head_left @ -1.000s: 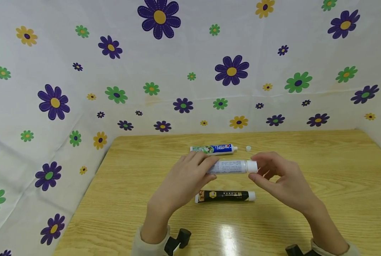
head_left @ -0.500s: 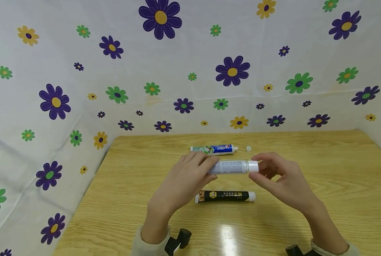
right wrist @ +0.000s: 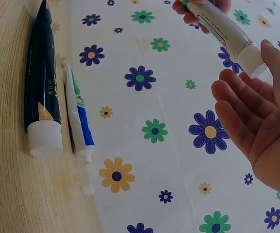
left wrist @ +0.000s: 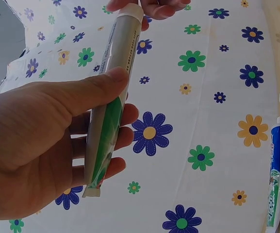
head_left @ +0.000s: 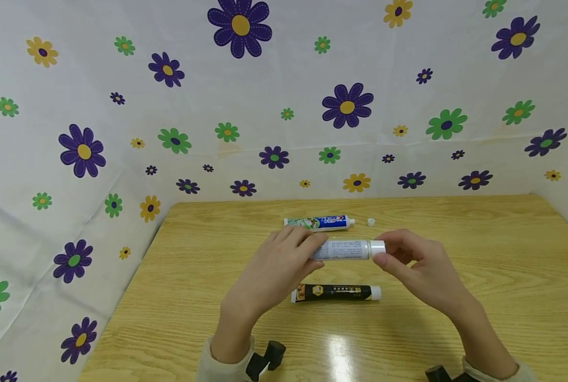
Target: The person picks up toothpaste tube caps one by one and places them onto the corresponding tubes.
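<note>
White flower-printed cloth (head_left: 284,79) hangs behind a wood-grain table (head_left: 183,265) showing a bright glare (head_left: 339,356).

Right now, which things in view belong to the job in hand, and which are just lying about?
In the job:
held tube, in the left grip
white cap on its end, at the right grip

Apparently just lying about, untouched:
blue and green tube, uncapped
small loose cap near it
black tube, capped
</note>
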{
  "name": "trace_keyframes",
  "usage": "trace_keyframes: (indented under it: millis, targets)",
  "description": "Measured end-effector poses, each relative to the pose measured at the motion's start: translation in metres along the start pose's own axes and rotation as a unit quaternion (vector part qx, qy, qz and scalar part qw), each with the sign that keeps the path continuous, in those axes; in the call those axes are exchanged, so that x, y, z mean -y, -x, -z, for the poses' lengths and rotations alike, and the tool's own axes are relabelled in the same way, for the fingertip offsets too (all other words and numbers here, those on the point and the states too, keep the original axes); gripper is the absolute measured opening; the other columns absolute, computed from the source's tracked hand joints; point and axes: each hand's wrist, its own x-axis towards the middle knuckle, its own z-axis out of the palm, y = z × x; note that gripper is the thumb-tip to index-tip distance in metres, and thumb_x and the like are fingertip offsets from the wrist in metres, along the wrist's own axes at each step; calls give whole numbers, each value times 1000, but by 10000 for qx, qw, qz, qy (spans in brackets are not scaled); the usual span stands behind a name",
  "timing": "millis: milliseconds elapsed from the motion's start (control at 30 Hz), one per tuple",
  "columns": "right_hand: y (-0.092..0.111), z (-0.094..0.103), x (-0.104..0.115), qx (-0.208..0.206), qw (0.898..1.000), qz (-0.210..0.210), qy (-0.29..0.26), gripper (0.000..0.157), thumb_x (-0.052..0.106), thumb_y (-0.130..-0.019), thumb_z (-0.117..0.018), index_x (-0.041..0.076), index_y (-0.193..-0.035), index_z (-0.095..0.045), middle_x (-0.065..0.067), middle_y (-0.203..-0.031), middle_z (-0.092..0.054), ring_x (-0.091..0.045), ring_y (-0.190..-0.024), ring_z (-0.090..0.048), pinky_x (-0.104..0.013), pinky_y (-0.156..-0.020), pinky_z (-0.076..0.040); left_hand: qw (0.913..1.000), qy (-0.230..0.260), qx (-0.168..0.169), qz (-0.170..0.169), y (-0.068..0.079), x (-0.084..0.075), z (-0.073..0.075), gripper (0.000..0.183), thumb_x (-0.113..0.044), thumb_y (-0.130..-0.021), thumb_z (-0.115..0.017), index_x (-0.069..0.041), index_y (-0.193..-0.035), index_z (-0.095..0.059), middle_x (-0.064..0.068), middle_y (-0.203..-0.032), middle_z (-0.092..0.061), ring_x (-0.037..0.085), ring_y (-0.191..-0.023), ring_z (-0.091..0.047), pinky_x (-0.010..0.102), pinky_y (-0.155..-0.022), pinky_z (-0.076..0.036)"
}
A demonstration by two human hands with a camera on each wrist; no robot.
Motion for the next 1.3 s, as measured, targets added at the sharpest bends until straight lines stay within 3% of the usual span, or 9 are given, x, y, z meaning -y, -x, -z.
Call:
trace_keyframes:
  millis: [367, 767, 1033, 1300]
  targets:
    - [0, 2, -2, 280, 9991, 214, -220, 36, -7, -80, -77, 7, -111, -66, 3, -82, -69, -7, -61, -60, -22, -53, -51, 10000, 18, 44, 81, 1, 1, 1, 46, -28, -93, -71, -13, -134, -59, 4, -120, -63, 22, -107, -59, 38, -95, -51]
    - [1, 5, -3, 469, 9988, 23, -154, 28, -4, -84, -74, 5, -109, -67, 4, -83, -69, -8, -62, -60, -24, -54, -52, 10000, 28, 13, 44, 1, 1, 1, 46, -26, -92, -72, -14, -134, -59, 4, -119, -63, 22, -105, -58, 38, -94, -51]
    - [-2, 3, -3, 224, 9996, 24, -181, 56, -5, -83, -75, 12, -133, -56, 0, -100, -67, -10, -74, -63, -24, -58, -53, 9999, 133, -49, 24, 1, 1, 0, 46, -23, -91, -74, -13, -133, -59, 4, -119, -63, 22, -106, -58, 38, -91, -52]
    - [-2, -1, -3, -22, 9990, 342, -302, 49, -11, -80, -74, 9, -122, -61, 0, -115, -61, -10, -80, -62, -23, -60, -54, 10000, -1, -86, -50, 1, 1, 0, 44, -25, -92, -73, -13, -132, -59, 4, -119, -64, 21, -106, -58, 37, -91, -52]
